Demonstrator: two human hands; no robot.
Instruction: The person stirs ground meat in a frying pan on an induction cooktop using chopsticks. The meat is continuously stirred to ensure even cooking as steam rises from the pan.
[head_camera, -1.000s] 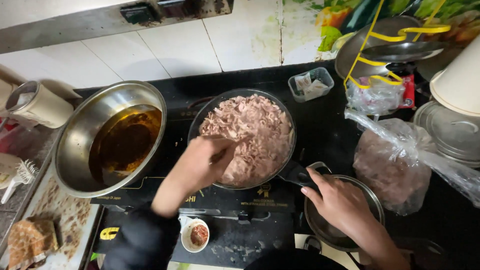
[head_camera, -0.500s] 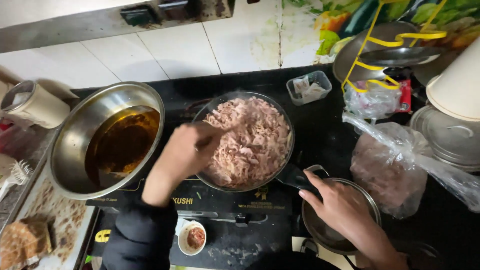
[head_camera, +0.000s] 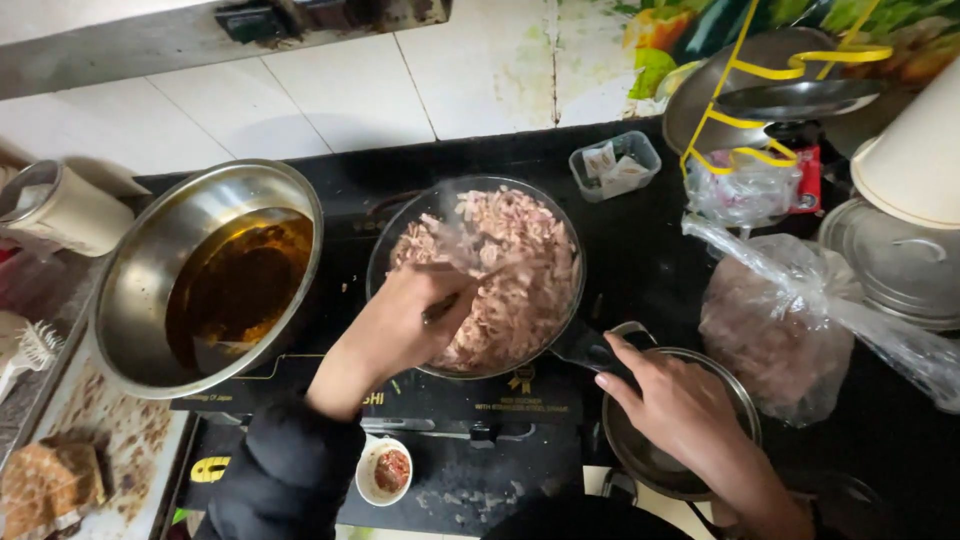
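A black frying pan (head_camera: 572, 262) full of pale pink chopped meat (head_camera: 520, 270) sits on a black cooktop (head_camera: 480, 460) in the middle of the view. My left hand (head_camera: 400, 325) is over the pan's near side, shut on a thin utensil (head_camera: 455, 300) whose blurred end is in the meat. My right hand (head_camera: 670, 400) grips the pan's black handle (head_camera: 590, 350) at the lower right, above a small steel pot (head_camera: 740, 405).
A large steel bowl of dark oil (head_camera: 235, 285) stands left of the pan. A clear plastic bag of meat (head_camera: 780, 330) lies on the right, steel lids (head_camera: 900, 265) behind it. A small white dish (head_camera: 390, 470) sits near the front edge, a plastic tub (head_camera: 615, 165) behind the pan.
My left hand has moved across the pan's near side with the utensil, shifting the meat. The right hand has stayed on the handle.
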